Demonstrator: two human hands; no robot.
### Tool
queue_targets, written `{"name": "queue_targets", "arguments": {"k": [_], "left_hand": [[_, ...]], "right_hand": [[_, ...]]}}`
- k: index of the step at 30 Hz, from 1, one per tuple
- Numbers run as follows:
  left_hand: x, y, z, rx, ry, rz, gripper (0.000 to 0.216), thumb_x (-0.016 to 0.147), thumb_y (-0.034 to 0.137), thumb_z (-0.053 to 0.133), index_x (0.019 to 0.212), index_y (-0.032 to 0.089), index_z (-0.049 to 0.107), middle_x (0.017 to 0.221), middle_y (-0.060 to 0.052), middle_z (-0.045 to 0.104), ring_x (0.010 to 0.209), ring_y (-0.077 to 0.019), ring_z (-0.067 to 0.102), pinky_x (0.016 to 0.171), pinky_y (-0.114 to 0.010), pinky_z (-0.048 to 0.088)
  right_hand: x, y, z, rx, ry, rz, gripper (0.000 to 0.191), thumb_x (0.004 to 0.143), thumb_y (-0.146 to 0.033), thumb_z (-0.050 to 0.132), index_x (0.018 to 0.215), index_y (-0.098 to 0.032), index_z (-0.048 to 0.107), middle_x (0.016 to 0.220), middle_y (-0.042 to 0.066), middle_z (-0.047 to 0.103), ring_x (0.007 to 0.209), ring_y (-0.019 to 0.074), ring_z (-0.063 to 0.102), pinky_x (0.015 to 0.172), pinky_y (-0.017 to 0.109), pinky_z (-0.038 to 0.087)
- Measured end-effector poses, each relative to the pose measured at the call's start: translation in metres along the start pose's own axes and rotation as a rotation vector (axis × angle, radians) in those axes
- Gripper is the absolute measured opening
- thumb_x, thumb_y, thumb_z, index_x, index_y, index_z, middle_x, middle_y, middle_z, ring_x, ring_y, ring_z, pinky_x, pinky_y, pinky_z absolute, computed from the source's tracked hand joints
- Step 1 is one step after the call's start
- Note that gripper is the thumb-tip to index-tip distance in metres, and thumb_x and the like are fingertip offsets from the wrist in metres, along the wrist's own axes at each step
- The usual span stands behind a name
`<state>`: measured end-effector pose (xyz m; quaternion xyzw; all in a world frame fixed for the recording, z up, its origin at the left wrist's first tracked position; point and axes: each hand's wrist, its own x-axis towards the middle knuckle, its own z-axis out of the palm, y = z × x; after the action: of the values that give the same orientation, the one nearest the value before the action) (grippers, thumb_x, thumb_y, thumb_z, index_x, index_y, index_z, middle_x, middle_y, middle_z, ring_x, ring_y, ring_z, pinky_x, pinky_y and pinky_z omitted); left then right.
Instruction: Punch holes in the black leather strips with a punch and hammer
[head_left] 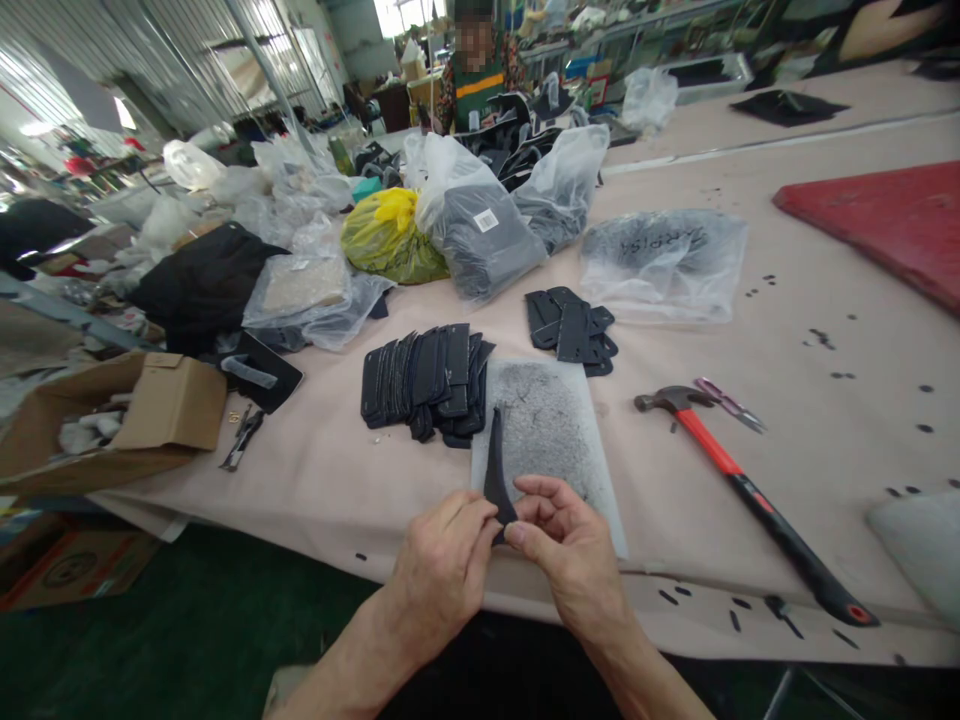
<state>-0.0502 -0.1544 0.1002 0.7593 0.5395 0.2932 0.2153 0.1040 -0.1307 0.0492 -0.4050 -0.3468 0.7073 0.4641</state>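
Between my two hands is a narrow dark fabric piece [496,470], its tapered end pointing away from me. My left hand [448,550] pinches its near end from the left. On the other side, the thumb and fingers of my right hand [566,545] close on the same end. Beneath it lies a pale board [555,430] with a speckled dark surface. Just left of the board, a stack of dark flat pieces [424,380] is fanned out. A smaller pile of similar pieces [571,328] sits beyond the board.
A claw hammer [739,480] and small thread snips [729,402] lie to the right. Further back are a yellow bag [394,235] and clear plastic bags [480,225]. An open cardboard box [172,405] stands left, a red slab [885,225] far right. A person [476,75] is across the table.
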Motion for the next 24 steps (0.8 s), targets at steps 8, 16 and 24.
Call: {"name": "queue_targets", "arguments": {"k": [8,16,24], "left_hand": [[-0.007,0.004,0.009,0.198,0.017,0.083,0.018,0.091,0.01,0.042,0.092,0.016,0.058,0.081,-0.007,0.061,0.074,-0.0182,0.059,0.067,-0.028,0.048],[-0.006,-0.056,-0.03,0.441,0.429,-0.469,0.017,0.088,0.023,0.044,0.081,0.017,0.059,0.073,-0.006,0.063,0.068,-0.0188,0.061,0.064,-0.028,0.045],[-0.172,-0.164,-0.111,0.728,0.193,-1.219,0.028,0.074,0.024,0.046,0.096,0.021,0.064,0.096,-0.008,0.072,0.081,-0.0263,0.068,0.063,-0.031,0.048]], "right_hand": [[-0.005,-0.006,0.004,-0.166,-0.014,-0.045,0.037,0.073,-0.025,0.074,0.107,-0.021,0.059,0.075,-0.002,0.061,0.068,0.0131,0.055,0.061,0.025,0.043],[-0.009,-0.002,0.006,0.096,-0.033,0.051,0.043,0.069,-0.026,0.079,0.107,-0.021,0.06,0.071,-0.004,0.059,0.06,0.0079,0.05,0.056,0.02,0.039],[0.0,-0.003,-0.009,0.269,0.086,0.093,0.042,0.061,-0.027,0.085,0.097,-0.019,0.064,0.069,-0.003,0.061,0.058,0.0075,0.05,0.055,0.02,0.041]]}}
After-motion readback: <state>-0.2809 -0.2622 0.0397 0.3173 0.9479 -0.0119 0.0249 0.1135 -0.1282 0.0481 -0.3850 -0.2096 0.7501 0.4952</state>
